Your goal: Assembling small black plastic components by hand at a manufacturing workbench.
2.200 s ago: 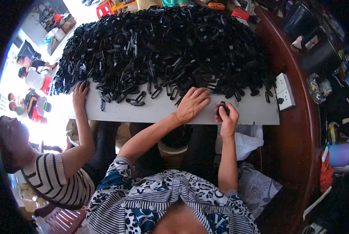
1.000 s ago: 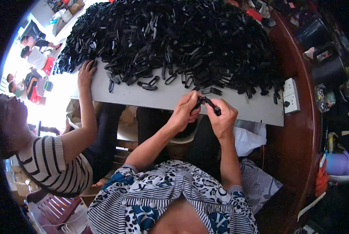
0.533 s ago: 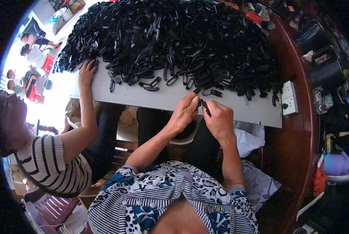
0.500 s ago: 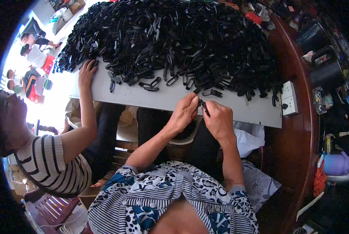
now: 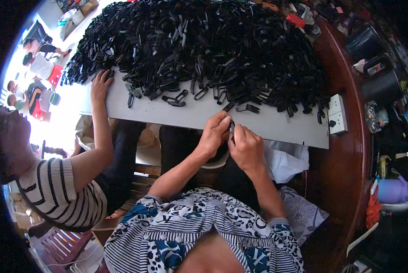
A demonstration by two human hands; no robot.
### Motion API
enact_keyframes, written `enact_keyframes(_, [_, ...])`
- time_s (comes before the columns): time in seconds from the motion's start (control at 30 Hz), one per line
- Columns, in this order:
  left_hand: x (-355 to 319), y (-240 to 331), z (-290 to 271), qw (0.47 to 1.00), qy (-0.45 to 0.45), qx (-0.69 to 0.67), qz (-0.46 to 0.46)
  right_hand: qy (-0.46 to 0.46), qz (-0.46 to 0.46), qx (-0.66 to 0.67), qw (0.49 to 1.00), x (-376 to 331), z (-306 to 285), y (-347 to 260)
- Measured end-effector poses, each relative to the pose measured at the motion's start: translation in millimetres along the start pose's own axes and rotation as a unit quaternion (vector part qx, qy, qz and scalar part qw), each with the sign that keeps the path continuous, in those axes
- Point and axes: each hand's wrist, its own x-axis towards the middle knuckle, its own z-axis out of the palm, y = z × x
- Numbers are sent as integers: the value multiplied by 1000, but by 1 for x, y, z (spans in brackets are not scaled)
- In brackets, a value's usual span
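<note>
A small black plastic piece (image 5: 232,126) is pinched between my two hands at the table's near edge; most of it is hidden by my fingers. My left hand (image 5: 213,135) is closed on its left side, thumb and fingertips together. My right hand (image 5: 247,149) has its fingers curled round the other side, close against the left. Just beyond my hands, a loose black clip-like piece (image 5: 248,108) lies on the white table (image 5: 167,117). Behind it rises a large heap of similar black plastic pieces (image 5: 199,50).
At the left, another person's hand (image 5: 102,86) rests at the heap's edge. A white socket strip (image 5: 337,114) sits at the table's right end. White plastic sheeting (image 5: 286,162) is beneath the right edge, and a pale bucket rim (image 5: 217,163) shows below my hands.
My right hand has moved slightly left and down, closer to my left hand. The black piece now shows less between my fingers. The other person's hand has barely moved.
</note>
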Motion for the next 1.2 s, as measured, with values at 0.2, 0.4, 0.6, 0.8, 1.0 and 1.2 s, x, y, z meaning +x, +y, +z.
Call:
enact_keyframes(0.2, [1, -1, 5, 993, 18, -74, 94, 39, 185, 408, 893, -12, 1, 10])
enact_keyframes(0.4, [-7, -10, -2, 983, -87, -122, 109, 27, 136, 431, 892, -9, 10, 12])
enact_keyframes(0.6, [-25, 11, 5, 983, -18, 124, 135, 30, 121, 377, 918, -19, 14, 19])
enact_keyframes(0.8, [-26, -7, -8, 967, -2, 206, 152, 43, 102, 304, 946, -32, 37, 16])
enact_keyframes(1.0, [-1, -1, -10, 820, 127, 518, 208, -114, 223, 198, 948, -55, 66, 27])
enact_keyframes(1.2, [52, -9, -6, 670, 173, 655, 303, -79, 240, 570, 782, -55, 47, 43])
